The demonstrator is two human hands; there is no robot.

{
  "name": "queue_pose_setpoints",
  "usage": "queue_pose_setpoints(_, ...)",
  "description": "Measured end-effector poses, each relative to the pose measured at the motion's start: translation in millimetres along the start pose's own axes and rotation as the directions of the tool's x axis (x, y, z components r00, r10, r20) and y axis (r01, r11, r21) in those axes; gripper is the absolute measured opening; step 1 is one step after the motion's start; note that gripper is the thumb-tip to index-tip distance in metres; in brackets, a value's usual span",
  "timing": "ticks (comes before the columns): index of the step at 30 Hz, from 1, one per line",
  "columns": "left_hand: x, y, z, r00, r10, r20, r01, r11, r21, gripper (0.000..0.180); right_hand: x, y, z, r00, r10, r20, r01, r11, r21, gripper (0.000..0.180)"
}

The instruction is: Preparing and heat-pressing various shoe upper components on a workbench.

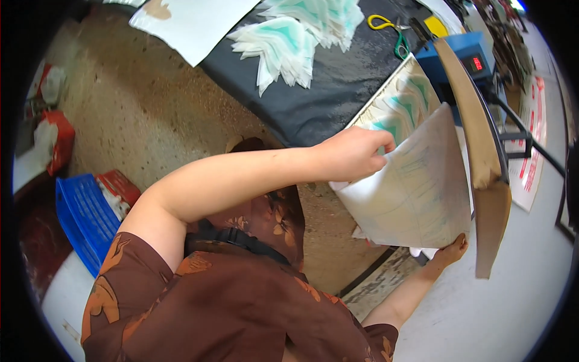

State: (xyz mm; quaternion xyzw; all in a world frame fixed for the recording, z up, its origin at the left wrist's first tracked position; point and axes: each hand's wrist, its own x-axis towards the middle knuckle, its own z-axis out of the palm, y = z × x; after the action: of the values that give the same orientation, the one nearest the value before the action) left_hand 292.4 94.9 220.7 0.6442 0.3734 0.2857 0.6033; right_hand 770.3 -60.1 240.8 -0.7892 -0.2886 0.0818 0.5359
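Note:
A large, thin, whitish translucent sheet (416, 187) is bent up in front of me, with faint lines showing on it. My left hand (356, 154) is closed at its upper left edge, fingers curled in a pinch. At its lower right corner, my right hand (452, 248) grips the sheet; some of those fingers are hidden behind it. Just beyond the sheet lies a flat piece with a wavy green, grey and cream pattern (413, 102), partly covered by it. Close by on the right stands a curved brown padded edge (476, 139).
Stacks of green-and-white zigzag cut pieces (280, 48) lie on a black-covered table (319, 99). Scissors with yellow and green handles (392, 30) are near a blue control box (464, 57) with a red display. A white board (193, 24) overhangs the table's left side. A blue plastic basket (87, 217) sits at left.

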Motion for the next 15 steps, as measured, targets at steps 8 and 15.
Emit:
queue_pose_setpoints(8,53.4,-24.3,-3.7,0.971,-0.062,-0.230,0.091,0.989,0.120,0.018,96.8,24.9,72.0,0.985,-0.001,0.172,-0.004,0.999,0.032,0.019)
queue_pose_setpoints(15,72.7,-41.2,-2.1,0.921,-0.108,-0.374,0.174,0.974,0.147,0.017,154.6,45.2,116.1,0.976,0.037,0.216,-0.031,0.999,-0.029,0.022)
